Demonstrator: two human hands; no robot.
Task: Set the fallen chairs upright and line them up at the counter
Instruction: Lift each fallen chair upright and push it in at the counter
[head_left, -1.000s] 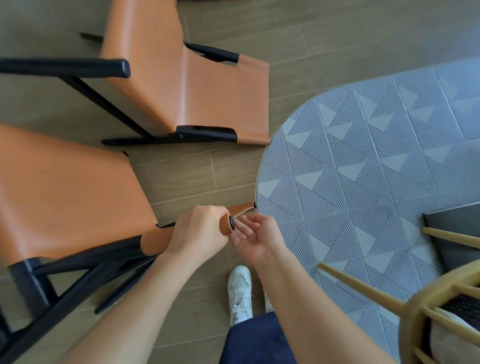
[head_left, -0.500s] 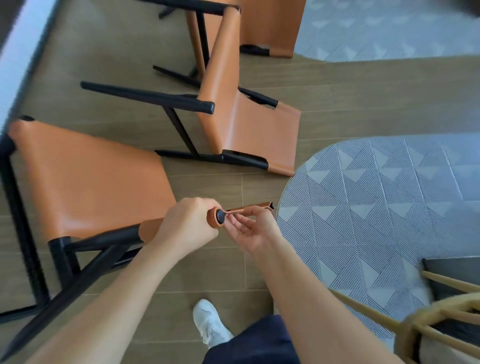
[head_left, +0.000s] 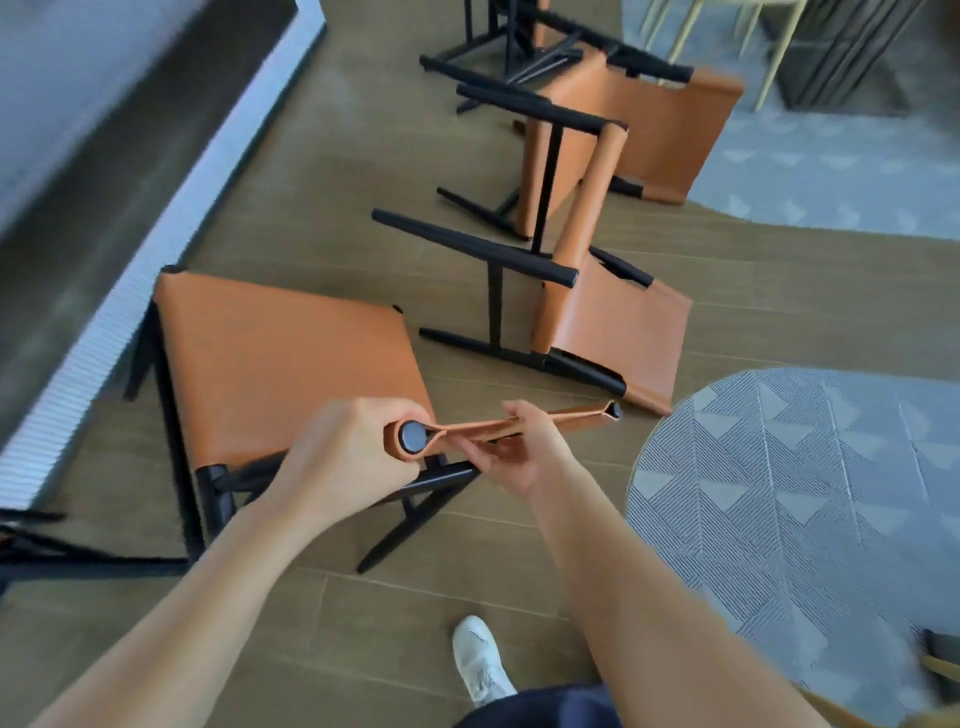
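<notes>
Right hand (head_left: 524, 452) now atop chair (head_left: 291, 364) rail, left fingers (head_left: 358, 415) round its end

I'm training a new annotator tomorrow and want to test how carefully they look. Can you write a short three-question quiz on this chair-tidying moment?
1. True or false: the left hand and right hand both grip the near chair at its top edge.
2. The next chair beyond it is: A upright; B on its side; C folded flat.
3. The counter runs along which side of the view?

Key: 1 true; 2 B; 3 left.
</notes>
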